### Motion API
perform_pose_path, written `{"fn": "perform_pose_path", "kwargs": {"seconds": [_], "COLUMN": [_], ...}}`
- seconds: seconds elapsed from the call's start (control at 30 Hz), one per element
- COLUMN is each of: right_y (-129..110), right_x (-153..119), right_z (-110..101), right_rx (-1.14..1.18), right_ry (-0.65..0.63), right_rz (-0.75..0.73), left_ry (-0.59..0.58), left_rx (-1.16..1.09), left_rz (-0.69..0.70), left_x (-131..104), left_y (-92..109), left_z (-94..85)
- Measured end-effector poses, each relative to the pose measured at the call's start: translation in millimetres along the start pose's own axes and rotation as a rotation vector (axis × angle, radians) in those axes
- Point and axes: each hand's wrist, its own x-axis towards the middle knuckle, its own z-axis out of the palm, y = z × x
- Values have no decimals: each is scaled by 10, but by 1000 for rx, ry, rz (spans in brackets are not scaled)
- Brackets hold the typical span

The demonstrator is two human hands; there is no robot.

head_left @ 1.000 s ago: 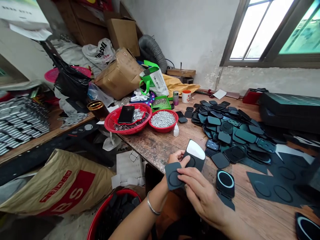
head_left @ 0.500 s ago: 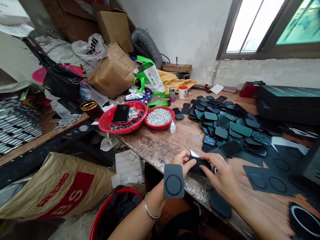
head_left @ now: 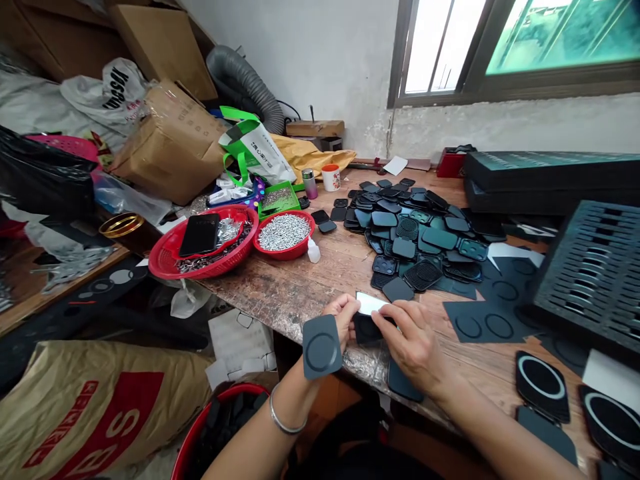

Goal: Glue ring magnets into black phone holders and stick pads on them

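The person wears a silver bangle (head_left: 278, 421) and dark clothing (head_left: 361, 437).

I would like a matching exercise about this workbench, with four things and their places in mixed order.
Things:
1. black phone
2. small white bottle
3. white-faced piece
4. silver bracelet

Places:
A. around the left forearm
B. between the fingers of the left hand and right hand
C. in the larger red basket
D. on the table, beside the smaller red bowl

Right pairs: 1-C, 2-D, 3-B, 4-A
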Motion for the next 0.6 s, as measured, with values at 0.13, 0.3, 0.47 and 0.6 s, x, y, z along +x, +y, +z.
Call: {"fn": "perform_pose_path", "kwargs": {"seconds": [0.13, 0.3, 0.47, 0.6], "right_y": [5, -54, -55, -107], "right_x": [-57, 28, 76, -13], "right_z": [-19, 15, 9, 39], "right_rx": [-37, -74, -54, 0], "right_ry": [3, -56, -81, -160], "right_rz": [-57, 106, 18, -35], "left_ry": [-57, -86, -105, -94], "left_rx": [-66, -94, -118, -128], "left_rz": [-41, -46, -63, -65], "left_x": [-30, -4, -5, -8], "left_y": [6, -39, -92, -71], "left_z": [-6, -30, -48, -115]}}
